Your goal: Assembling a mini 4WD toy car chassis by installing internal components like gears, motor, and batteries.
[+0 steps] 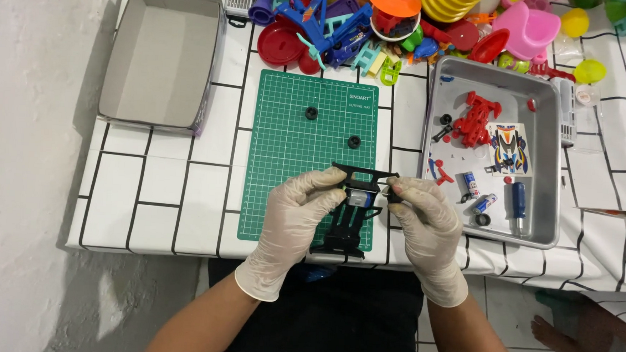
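Both your forearms come up from the bottom edge, angled inward. Your gloved left hand (295,212) is curled, fingertips pinching at centre. Your gloved right hand (425,225) mirrors it, thumb and forefinger pressed together.

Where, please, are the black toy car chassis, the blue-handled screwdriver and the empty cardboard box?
black toy car chassis (346,224): head view, lower frame.
blue-handled screwdriver (519,200): head view, handle.
cardboard box (163,57): head view, inner floor.

Gloved fingers cover part of the black toy car chassis (347,213); the toy pile (406,24) runs off the frame's top edge; small parts in the metal tray (545,238), right of centre, are too tiny to identify.
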